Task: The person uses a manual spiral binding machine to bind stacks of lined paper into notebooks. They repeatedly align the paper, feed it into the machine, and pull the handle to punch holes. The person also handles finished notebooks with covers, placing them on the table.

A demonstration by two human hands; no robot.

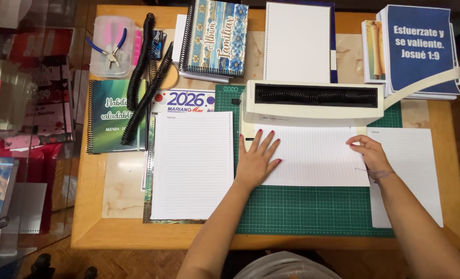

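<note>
My left hand [258, 157] lies flat with fingers spread on the left part of a stack of lined sheets [317, 155]. The sheets' far edge goes into a cream binding punch machine [312, 103]. My right hand [367, 150] rests on the sheets' right edge, fingers curled against the paper. The machine and sheets sit on a green cutting mat [302, 206]. A black spiral coil lies in the machine's top slot [315, 95].
Left of the mat lies another lined stack [191, 165]; a further one [416, 170] is at right. Spiral notebooks [217, 36], a green agenda [113, 116], black coils [144, 77], a container with pliers [111, 46] and printed covers [418, 46] line the table's back.
</note>
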